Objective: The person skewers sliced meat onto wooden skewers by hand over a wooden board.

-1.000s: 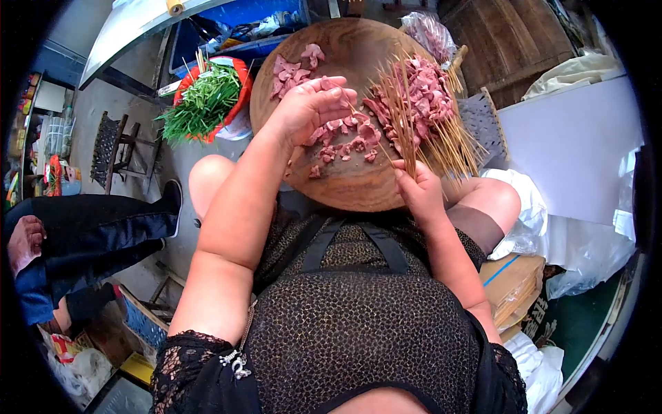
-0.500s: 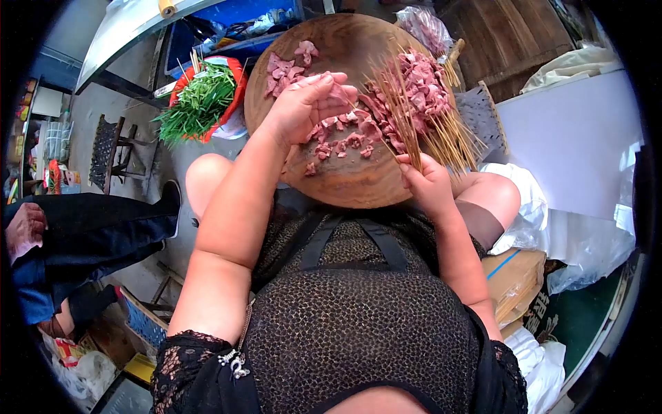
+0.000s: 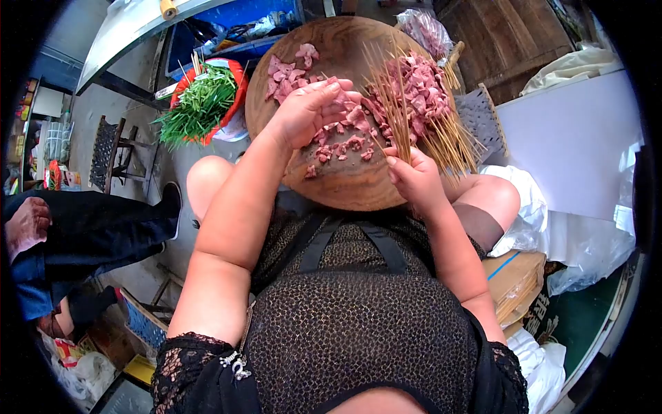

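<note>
A round wooden chopping block (image 3: 345,190) stands before my knees. My left hand (image 3: 310,114) is over its middle, fingers curled and thumb pressed in, with a pink piece of raw meat (image 3: 343,98) at the fingertips. My right hand (image 3: 415,179) grips a bundle of thin bamboo skewers (image 3: 398,127), which fan upward and away from me. Small scraps of meat (image 3: 353,143) lie between the two hands. Beyond my left hand are larger meat slices (image 3: 281,74). A heap of skewered meat (image 3: 420,86) rests at the right, its bare sticks pointing toward me.
Cut green vegetables (image 3: 207,96) fill a red-lined container left of the block. A blue crate (image 3: 241,52) is behind it. A plastic bag (image 3: 424,31) lies at the far right edge. A white panel (image 3: 565,145) stands at right. Another person's hand (image 3: 29,222) is at far left.
My right hand has moved slightly up and left, and the skewers in it stand more upright. My left hand has shifted a little to the right, its fingers still curled.
</note>
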Tool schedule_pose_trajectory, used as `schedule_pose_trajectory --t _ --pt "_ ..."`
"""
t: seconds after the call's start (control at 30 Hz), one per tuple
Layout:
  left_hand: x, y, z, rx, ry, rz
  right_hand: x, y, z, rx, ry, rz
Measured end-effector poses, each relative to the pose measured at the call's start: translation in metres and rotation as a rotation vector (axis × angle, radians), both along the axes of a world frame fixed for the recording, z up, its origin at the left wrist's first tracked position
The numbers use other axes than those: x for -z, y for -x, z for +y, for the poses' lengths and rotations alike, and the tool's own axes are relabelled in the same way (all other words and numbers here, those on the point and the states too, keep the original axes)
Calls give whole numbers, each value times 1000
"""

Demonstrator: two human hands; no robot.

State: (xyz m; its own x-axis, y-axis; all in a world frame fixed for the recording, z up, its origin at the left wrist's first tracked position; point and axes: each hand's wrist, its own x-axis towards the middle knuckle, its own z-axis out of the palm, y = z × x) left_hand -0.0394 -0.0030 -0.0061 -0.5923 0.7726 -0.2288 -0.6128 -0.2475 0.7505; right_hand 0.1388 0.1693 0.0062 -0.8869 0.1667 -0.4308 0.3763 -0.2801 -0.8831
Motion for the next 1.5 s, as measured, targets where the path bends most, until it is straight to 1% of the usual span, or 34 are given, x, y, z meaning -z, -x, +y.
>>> schedule_pose_trajectory --t 0.03,0.07,0.1,0.17,0.2,0.23,0.3,0.33,0.37,0.43,0.47,0.57,0.7,0.77,0.83,0.87,0.9,0.97,1.0,1.03,1.1,1.13,1.17,1.23,1.27,1.37,1.4,1.47,1.5 --pt "-1 1 1 -2 -7 1 1 4 -1 -2 -2 4" --pt "0 0 2 -56 10 5 4 7 -2 17 40 11" --pt "0 -1 5 -57 12 3 6 9 -4 37 84 15" --pt "1 -5 13 -248 -171 -131 4 14 -12 24 133 18" --pt "2 -7 15 -222 -249 -200 3 16 -16 12 179 23" --pt "8 -7 16 -224 -244 -204 4 16 -20 11 183 18" --pt "15 -5 20 -338 -339 -187 4 18 -28 -31 167 -18" --pt "8 -7 23 -429 -288 -166 3 17 -31 -28 152 -38" --pt "12 -4 22 -433 -288 -167 8 15 -32 -32 152 -39" --pt "8 0 22 -475 -358 -61 18 12 -35 -15 101 45" --pt "7 -6 28 -548 -289 -114 19 9 -36 -3 104 45" --pt "0 -12 28 -498 -306 -140 20 7 -43 -5 69 65" --pt "-5 -22 38 -491 -240 -123 22 5 -44 35 102 116" --pt "-6 -35 47 -437 -212 -161 20 5 -41 67 97 106" --pt "-8 -43 54 -397 -173 -102 16 5 -36 98 92 92" --pt "0 -36 52 -310 -161 35 10 4 -29 134 68 84" --pt "-16 -35 51 -312 -9 66 6 3 -21 169 45 76" --pt "10 -5 46 -125 322 691 13 0 -1 236 65 145" --pt "11 -6 45 -209 591 1320 9 -4 6 254 101 122" --pt "7 -10 39 1 740 1524 4 -8 12 271 135 102" --pt "20 -17 37 147 1001 1620 3 -14 16 278 113 97" --pt "25 -15 38 96 1026 1659 5 -18 16 295 103 93" --pt "29 -11 37 99 1023 1662 6 -21 16 315 94 89" --pt "29 -6 32 71 787 1447 4 -30 16 309 82 51" --pt "29 -5 29 74 786 1450 4 -32 16 281 87 43" --pt "22 -3 16 -78 632 589 8 -36 13 246 81 38" --pt "20 -3 13 -83 633 591 9 -36 11 223 89 25" --pt "15 -3 6 -161 305 140 9 -36 7 188 110 -7" --pt "14 -2 5 -165 303 139 9 -35 6 184 108 -8"
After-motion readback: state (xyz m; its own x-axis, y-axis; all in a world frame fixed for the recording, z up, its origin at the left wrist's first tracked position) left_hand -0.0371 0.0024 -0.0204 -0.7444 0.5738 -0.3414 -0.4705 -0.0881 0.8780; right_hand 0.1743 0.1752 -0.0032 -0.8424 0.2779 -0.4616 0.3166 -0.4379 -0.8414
